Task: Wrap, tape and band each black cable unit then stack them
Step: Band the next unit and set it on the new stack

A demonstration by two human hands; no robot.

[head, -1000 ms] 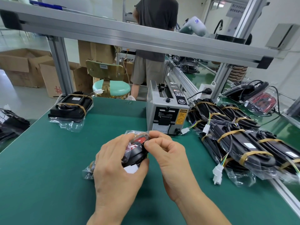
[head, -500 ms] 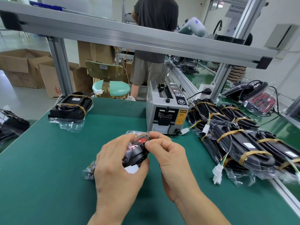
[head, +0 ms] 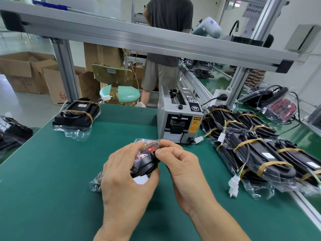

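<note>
Almost nothing has moved: both hands keep gripping the bagged cable unit.

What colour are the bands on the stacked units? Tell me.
Tan bands, clearest in the head view.

A green-topped table sits under an aluminium frame beam. Beyond it stand a mint-cushioned stool and open cardboard boxes on a pale glossy floor; a person stands behind, walls white.

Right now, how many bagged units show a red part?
2: one bagged unit gripped by left hand and right hand, another unit on the far-right bench. The banded pile may hide more.
</note>
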